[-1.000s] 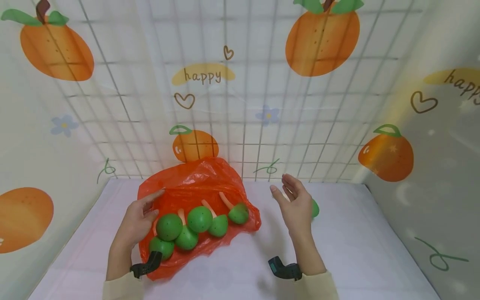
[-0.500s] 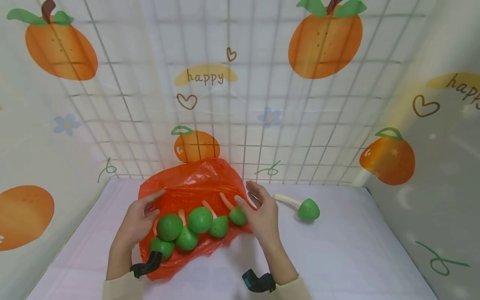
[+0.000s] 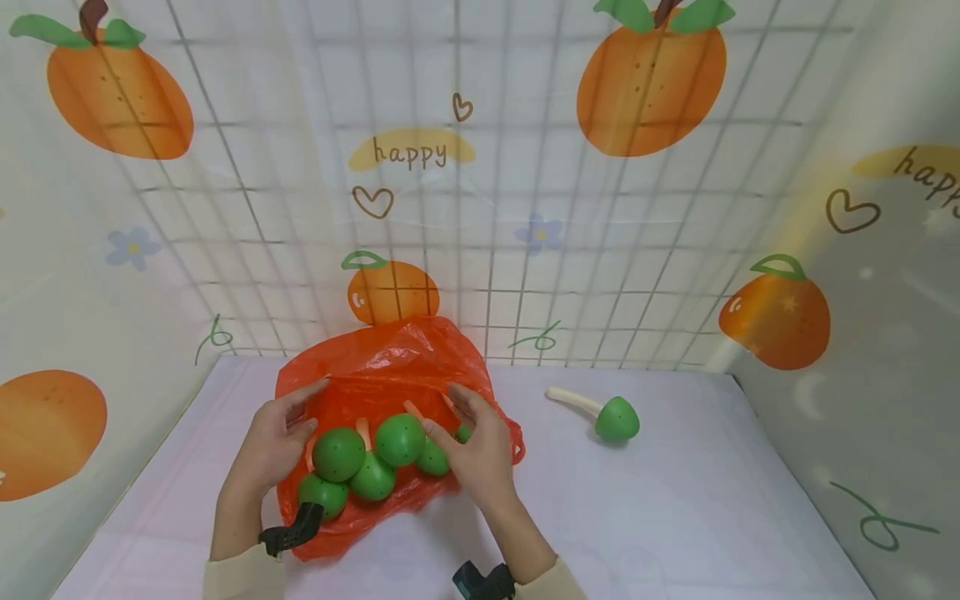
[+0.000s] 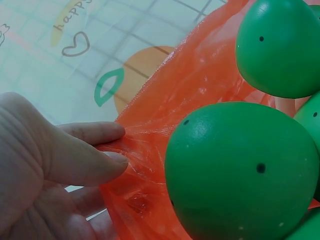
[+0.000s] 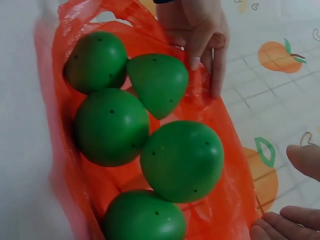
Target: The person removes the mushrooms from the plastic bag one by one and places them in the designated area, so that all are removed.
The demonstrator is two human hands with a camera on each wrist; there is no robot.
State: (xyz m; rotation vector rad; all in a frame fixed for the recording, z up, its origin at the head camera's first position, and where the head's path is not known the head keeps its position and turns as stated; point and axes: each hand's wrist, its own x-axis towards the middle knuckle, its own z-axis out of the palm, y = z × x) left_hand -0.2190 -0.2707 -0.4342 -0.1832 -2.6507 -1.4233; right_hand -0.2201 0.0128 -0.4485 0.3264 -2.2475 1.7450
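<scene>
A red plastic bag (image 3: 397, 350) lies spread on the table with several green-capped toy mushrooms (image 3: 339, 454) on it, their pale stems pointing toward the back. My left hand (image 3: 264, 446) pinches the bag's left edge; in the left wrist view the film is gathered at the thumb (image 4: 107, 162) and fingers. My right hand (image 3: 482, 454) is over the bag's right part, fingers extended and thumb apart, partly hiding the rightmost mushroom. In the right wrist view its fingers (image 5: 285, 225) are beside the bag's edge, holding nothing. Another green toy mushroom (image 3: 617, 419) lies apart on the right.
A white cloth covers the table (image 3: 675, 517). Behind it stands a pale curtain (image 3: 525, 167) printed with oranges, with a wire grid showing through. Curtain panels also close in the left and right sides. A black wrist camera (image 3: 292, 532) sits on my left wrist.
My right hand has moved left from beside the lone mushroom to above the bag's right part, uncovering that mushroom. My left hand has stayed at the bag's edge.
</scene>
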